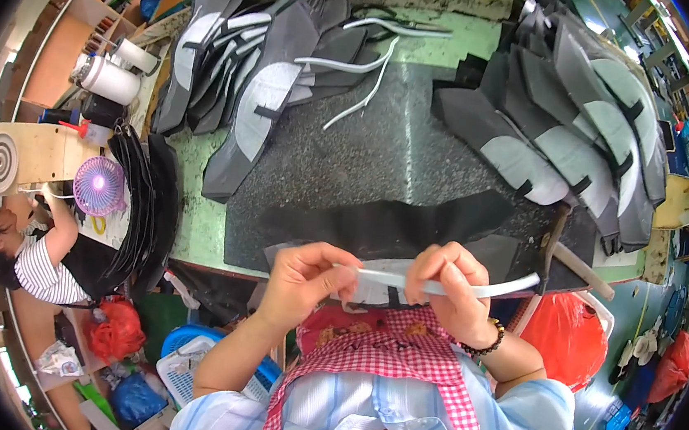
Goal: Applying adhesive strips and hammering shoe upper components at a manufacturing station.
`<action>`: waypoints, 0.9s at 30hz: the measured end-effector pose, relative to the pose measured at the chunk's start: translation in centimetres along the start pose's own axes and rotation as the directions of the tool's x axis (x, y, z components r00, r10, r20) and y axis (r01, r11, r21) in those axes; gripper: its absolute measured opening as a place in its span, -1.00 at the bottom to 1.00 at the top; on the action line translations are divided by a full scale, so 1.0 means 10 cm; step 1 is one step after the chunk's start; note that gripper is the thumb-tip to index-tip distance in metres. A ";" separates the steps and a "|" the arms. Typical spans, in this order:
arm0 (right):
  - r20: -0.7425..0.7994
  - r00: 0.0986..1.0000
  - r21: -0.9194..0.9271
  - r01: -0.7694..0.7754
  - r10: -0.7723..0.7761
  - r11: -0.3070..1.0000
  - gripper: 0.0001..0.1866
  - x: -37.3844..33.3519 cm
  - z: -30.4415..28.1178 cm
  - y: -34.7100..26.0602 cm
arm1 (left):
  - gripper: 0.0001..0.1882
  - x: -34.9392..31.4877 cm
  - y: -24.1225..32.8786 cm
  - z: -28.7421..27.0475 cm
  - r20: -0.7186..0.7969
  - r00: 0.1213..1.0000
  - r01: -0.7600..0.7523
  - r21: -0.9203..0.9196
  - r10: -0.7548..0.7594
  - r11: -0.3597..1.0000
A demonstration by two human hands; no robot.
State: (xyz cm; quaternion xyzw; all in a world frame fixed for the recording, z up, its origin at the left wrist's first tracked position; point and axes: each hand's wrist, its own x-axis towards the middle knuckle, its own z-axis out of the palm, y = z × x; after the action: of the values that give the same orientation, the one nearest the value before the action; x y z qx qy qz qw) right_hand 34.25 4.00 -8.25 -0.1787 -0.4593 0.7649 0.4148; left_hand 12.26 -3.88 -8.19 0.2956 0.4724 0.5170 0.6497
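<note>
Close to the table's near edge, my left hand (pixel 309 284) pinches one end of a white flexible strip (pixel 507 289) between thumb and fingertips. My right hand (pixel 454 285) has its fingers closed around the same strip farther along, and its free end curves out to the right. Under and just beyond the hands lies a dark panel (pixel 386 216) with a wavy far edge. Part of a grey and white piece (pixel 486 253) shows beneath the hands, mostly hidden by them. Several loose white strips (pixel 338 64) lie at the far middle of the table.
Stacks of dark panels with pale patches stand at the far left (pixel 256 111) and far right (pixel 524 162). A hammer (pixel 584 270) lies by the right front edge. To the left are curved black pieces (pixel 154 213), a purple fan (pixel 99 186) and a co-worker (pixel 50 257).
</note>
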 end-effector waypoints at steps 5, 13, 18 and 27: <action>0.146 0.987 -0.795 0.080 0.061 0.602 -0.85 -0.02 -0.14 -0.06 | -0.87 -0.16 0.00 -0.20 -0.321 0.947 0.139 0.347 -0.022 0.928; -0.063 0.992 -0.922 -0.099 0.108 0.373 -0.84 0.06 -0.04 0.05 | -0.91 -0.14 -0.18 -0.40 -0.425 0.897 0.246 0.253 -0.121 0.936; -0.088 0.983 -0.919 -0.143 0.162 0.368 -0.82 0.12 -0.06 0.11 | -0.83 -0.08 -0.17 -0.36 -0.477 0.870 0.288 0.293 -0.122 0.912; -0.153 0.970 -0.924 -0.208 0.188 0.322 -0.83 0.17 -0.11 0.17 | -0.69 -0.10 -0.08 0.17 0.432 0.756 -0.406 0.899 0.493 -0.164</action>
State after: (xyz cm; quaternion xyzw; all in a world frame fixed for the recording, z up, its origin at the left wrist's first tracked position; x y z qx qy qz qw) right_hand 33.14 5.57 -10.10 -0.4441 -0.7835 0.4092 0.1464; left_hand 14.14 -4.90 -7.87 0.7800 0.5738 0.2487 0.0239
